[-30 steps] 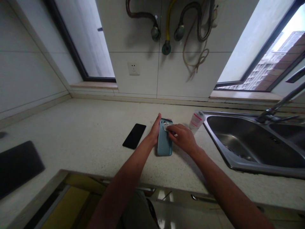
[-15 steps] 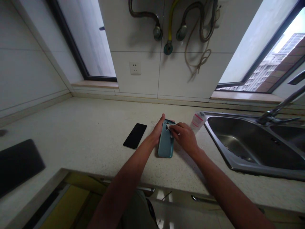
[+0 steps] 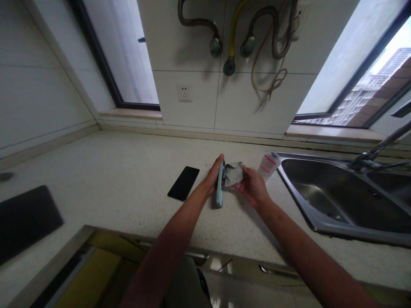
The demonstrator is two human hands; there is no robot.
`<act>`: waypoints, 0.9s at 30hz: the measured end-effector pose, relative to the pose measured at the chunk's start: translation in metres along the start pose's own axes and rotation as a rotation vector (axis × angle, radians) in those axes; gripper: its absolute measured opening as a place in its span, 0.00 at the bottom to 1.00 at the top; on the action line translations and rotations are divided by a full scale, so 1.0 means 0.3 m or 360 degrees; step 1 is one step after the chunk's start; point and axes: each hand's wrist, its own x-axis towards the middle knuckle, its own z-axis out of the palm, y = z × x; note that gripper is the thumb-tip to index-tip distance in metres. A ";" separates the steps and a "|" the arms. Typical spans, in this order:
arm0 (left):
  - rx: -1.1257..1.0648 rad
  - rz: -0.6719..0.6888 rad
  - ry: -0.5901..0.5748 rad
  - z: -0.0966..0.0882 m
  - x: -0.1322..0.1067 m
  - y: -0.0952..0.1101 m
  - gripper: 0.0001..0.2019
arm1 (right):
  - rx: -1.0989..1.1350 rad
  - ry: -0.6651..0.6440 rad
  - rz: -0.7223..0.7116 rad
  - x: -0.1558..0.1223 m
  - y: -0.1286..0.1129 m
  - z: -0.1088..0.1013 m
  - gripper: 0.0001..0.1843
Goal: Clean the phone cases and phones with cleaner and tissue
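My left hand (image 3: pixel 213 176) grips a phone in a teal case (image 3: pixel 220 192), now held on edge just above the pale counter. A crumpled greyish-white wipe (image 3: pixel 234 173) is pinched in my right hand (image 3: pixel 253 185), spread out beside the phone's far end. Whether the wipe touches the phone, I cannot tell. To the left lies a second phone (image 3: pixel 183 183), dark screen up. Just beyond my right hand a clear plastic packet with pink-red print (image 3: pixel 268 164) rests by the sink rim.
A steel double sink (image 3: pixel 324 188) with a tap (image 3: pixel 366 159) is set into the counter (image 3: pixel 122 175) on the right. At the far left sits a dark flat slab (image 3: pixel 28 220). Hoses and a wall socket (image 3: pixel 184 93) are on the tiles behind.
The phone has turned from its back facing up to standing on edge. My right hand has drawn off its camera area, and the wipe is opened out wider.
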 end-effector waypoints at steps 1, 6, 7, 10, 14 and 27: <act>-0.0023 0.0041 -0.0020 0.002 0.000 -0.002 0.21 | 0.0083 -0.0004 0.0058 0.006 -0.002 -0.004 0.07; -0.0084 0.0171 -0.0056 -0.008 0.006 -0.007 0.19 | 0.0334 0.0084 0.0230 0.030 -0.008 -0.024 0.04; -0.0073 0.0164 -0.0090 -0.014 0.007 -0.007 0.20 | 0.0349 0.0092 0.0240 0.032 -0.008 -0.026 0.04; -0.0001 0.0100 -0.0179 -0.029 0.007 -0.009 0.20 | 0.0335 0.0083 0.0231 0.029 -0.004 -0.025 0.03; -0.0036 0.0054 -0.0084 -0.037 0.006 -0.001 0.17 | 0.0291 0.0085 0.0125 0.019 0.001 -0.016 0.07; -0.0503 -0.0157 -0.0260 -0.044 -0.002 0.036 0.12 | 0.0027 0.0036 -0.0199 -0.016 0.039 0.019 0.20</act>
